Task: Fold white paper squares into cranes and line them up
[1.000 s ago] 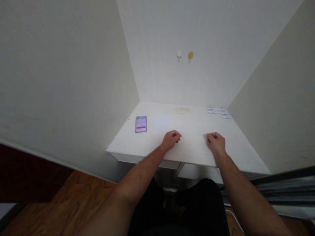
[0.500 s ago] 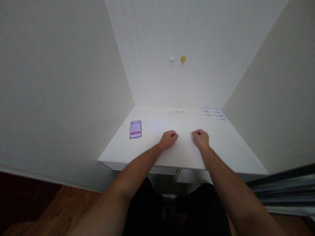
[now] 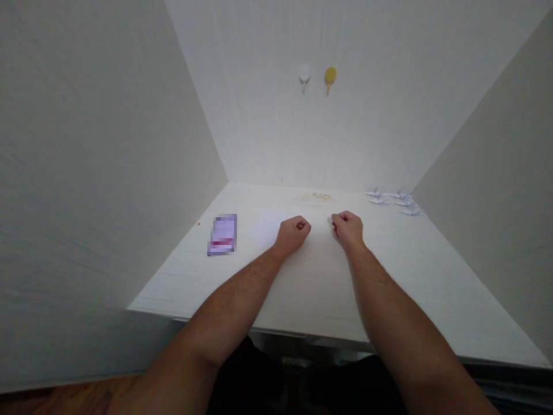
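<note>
Two small round hooks, one white hook (image 3: 304,74) and one yellow hook (image 3: 330,75), sit side by side on the pale back wall (image 3: 268,127), between the left wall (image 3: 108,144) and right wall (image 3: 496,150). A flat purple rectangle (image 3: 223,235), pixelated, lies left on the white surface (image 3: 319,294); a red dot (image 3: 199,223) is near it. A brownish stain (image 3: 320,196) marks the back. Wooden floor (image 3: 73,402) shows lower left.

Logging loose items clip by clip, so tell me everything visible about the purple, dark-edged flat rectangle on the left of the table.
The purple, dark-edged flat rectangle has a reddish band across its near part; pixelation hides finer detail and leaves its material uncertain. It lies flat on the white, wood-like, straight-edged tabletop, long sides running away from the person, far end slanting slightly right. Only the tabletop visibly touches it; the bare, curled left hand is apart, to its right.
</note>
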Tool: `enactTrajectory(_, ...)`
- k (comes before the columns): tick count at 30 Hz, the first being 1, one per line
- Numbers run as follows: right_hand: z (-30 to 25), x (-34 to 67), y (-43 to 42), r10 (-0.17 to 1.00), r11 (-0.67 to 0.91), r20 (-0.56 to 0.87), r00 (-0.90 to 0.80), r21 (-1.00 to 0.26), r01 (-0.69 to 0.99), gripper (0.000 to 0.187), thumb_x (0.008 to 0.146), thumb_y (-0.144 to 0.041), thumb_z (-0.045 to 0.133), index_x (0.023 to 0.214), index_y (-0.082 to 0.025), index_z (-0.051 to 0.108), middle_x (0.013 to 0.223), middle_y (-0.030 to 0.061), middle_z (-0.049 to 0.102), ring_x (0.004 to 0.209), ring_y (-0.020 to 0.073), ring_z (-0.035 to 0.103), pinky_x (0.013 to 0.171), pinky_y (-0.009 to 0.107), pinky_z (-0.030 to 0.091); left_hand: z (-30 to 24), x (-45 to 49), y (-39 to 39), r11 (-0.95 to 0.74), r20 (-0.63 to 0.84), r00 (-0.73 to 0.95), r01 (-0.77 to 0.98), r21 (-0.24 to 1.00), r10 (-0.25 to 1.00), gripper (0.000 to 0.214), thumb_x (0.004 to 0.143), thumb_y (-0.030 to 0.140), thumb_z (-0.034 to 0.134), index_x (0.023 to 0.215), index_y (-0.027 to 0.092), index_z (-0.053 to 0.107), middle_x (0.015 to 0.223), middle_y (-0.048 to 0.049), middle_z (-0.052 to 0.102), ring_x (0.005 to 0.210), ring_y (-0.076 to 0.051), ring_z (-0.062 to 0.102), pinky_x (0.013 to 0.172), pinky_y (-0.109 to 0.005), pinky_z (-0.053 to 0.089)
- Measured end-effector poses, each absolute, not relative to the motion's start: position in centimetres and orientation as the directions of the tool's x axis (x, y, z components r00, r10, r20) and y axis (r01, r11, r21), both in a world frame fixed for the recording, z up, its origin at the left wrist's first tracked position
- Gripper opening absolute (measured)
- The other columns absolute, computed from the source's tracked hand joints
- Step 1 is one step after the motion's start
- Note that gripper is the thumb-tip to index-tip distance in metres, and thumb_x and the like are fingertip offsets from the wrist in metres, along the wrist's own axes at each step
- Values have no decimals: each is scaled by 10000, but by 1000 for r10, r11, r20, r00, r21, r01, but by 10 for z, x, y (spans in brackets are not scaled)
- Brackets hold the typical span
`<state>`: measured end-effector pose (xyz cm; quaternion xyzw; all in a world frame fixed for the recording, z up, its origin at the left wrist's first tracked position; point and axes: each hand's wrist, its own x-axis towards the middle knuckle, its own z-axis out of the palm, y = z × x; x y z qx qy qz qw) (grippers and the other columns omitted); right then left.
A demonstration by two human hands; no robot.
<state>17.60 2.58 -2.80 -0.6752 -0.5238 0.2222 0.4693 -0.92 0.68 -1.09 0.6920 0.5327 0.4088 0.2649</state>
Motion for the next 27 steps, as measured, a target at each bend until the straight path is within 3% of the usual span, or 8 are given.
enactTrajectory(4,-24,173,23,913,14,236,332,-833,554,234,733,-400,599,614,-198,607,562,1,601,563,156,536,596,291,387,-4,-21,10,-287,356,-11,565,773,935,120,794,276,581,725,191,632,647,9,626,618,-137,567,646,-263,449)
enactTrajectory(6,-21,171,20,919,59,276,281,-801,596,243,738,-385,601,582,-200,587,562,-3,583,567,151,515,603,294,367,1,-35,16,-236,402,-125,641,731,907,123,807,278,574,853,194,651,745,-17,660,711,-164,610,729,-291,478)
enactTrajectory(9,-19,169,18,920,62,273,280,-809,585,243,742,-379,606,579,-201,584,554,-12,564,561,145,496,605,292,360,8,-59,25,-66,415,-214,823,564,884,398,735,331,673,1096,174,617,1007,-103,678,964,-266,621,882,-389,475)
enactTrajectory(13,-19,170,18,919,54,265,293,-819,571,230,741,-375,610,594,-199,601,570,-9,579,564,144,498,608,291,363,12,-76,27,159,254,-277,901,403,927,775,626,491,767,1263,117,531,1260,-236,584,1197,-419,509,955,-513,444)
enactTrajectory(19,-21,172,19,914,75,289,286,-811,580,215,731,-355,613,583,-200,602,549,-12,569,555,144,502,603,289,369,12,-76,26,226,136,-281,920,321,950,859,600,608,759,1261,108,531,1254,-276,578,1208,-469,489,967,-582,413)
enactTrajectory(27,-23,172,20,920,72,267,286,-833,549,226,739,-383,619,610,-198,616,588,-3,599,578,149,522,609,289,378,9,-75,30,231,129,-288,913,338,949,878,607,571,780,1314,134,495,1255,-245,585,1200,-440,514,974,-555,424)
